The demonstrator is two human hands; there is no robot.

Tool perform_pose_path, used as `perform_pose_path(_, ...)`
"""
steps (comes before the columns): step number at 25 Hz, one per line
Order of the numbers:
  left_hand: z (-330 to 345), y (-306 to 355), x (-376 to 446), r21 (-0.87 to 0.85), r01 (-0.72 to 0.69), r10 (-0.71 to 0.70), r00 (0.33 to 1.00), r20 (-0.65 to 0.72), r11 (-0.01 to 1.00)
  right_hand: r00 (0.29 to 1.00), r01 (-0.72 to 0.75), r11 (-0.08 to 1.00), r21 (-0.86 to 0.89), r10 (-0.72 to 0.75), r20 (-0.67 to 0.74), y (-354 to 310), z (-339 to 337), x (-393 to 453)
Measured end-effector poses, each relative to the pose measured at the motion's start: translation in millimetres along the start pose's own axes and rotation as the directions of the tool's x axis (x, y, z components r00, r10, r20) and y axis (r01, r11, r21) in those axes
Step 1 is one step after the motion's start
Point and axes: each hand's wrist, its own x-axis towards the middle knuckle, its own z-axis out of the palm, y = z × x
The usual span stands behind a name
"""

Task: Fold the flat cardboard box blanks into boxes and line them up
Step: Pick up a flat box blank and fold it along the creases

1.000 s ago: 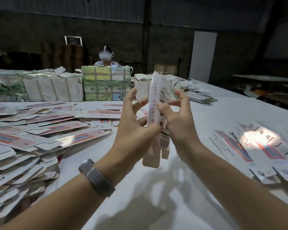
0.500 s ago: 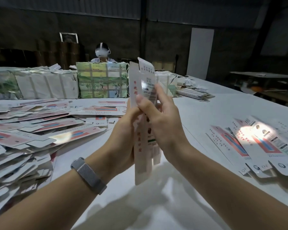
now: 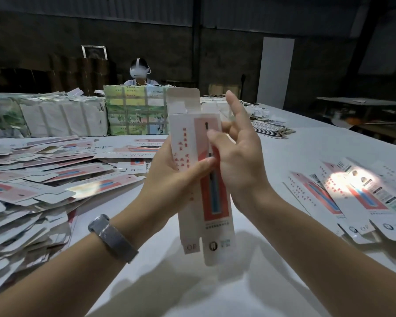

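Observation:
I hold a long white and red box blank (image 3: 206, 202) upright over the white table (image 3: 249, 294), partly opened into a tube, its top flap (image 3: 183, 99) standing up. My left hand (image 3: 176, 177) grips its left side, thumb pressed across the front. My right hand (image 3: 240, 156) touches the right edge with its thumb on the front and the other fingers spread behind. A big heap of flat blanks (image 3: 32, 191) lies to the left. A few more flat blanks (image 3: 352, 197) lie to the right.
Wrapped bundles (image 3: 62, 117) and a green printed stack (image 3: 133, 110) line the table's far side. A person wearing a headset (image 3: 139, 72) sits behind them. A fanned pile of blanks (image 3: 272, 129) lies at the far right. Dark tables stand beyond the right edge.
The blank has turned from edge-on to front-facing and opened wider. My right hand's fingers have spread apart, and the box sits lower in my hands.

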Motion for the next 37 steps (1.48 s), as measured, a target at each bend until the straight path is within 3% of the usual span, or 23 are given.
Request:
perform_pose_path(3,4.6,-0.7,-0.9,-0.08,-0.01,0.013,1.0,0.027,0.997,1.0,0.001,1.0,0.009,-0.002,0.012,6.5,1.6,-3.1)
perform_pose_path(5,7.0,-1.6,-1.8,-0.08,-0.061,0.059,0.998,-0.025,0.995,1.0,0.023,1.0,-0.006,-0.023,0.009,6.6,2.7,-4.1)
perform_pose_path(10,4.4,-1.1,-0.3,0.019,-0.237,0.237,0.958,-0.16,0.971,0.986,0.168,0.973,-0.16,-0.168,0.016,-1.5,6.1,-7.4)
perform_pose_path(14,8.7,-2.7,-2.1,0.195,-0.273,0.302,0.944,-0.135,0.942,0.976,0.215,0.973,-0.088,-0.213,0.038,0.0,12.1,-17.3)
perform_pose_path(22,13.4,-8.1,-4.0,0.149,-0.221,0.233,0.97,-0.073,0.964,0.983,0.077,0.997,0.032,-0.081,0.165,8.6,14.2,-18.9)
perform_pose_path(26,13.5,-8.0,-4.8,0.04,-0.24,0.242,0.97,-0.037,0.97,0.984,0.085,0.994,0.066,-0.094,0.148,6.4,17.7,-18.3)
perform_pose_path(31,17.8,-1.0,-4.2,-0.164,-0.246,0.234,0.968,-0.092,0.955,0.984,0.057,0.954,0.295,-0.103,0.145,0.7,12.4,-15.2)
perform_pose_path(37,16.9,1.8,-5.2,-0.126,-0.218,0.206,0.973,-0.104,0.968,0.995,0.003,0.955,0.297,-0.033,0.096,-1.1,13.1,-16.3)
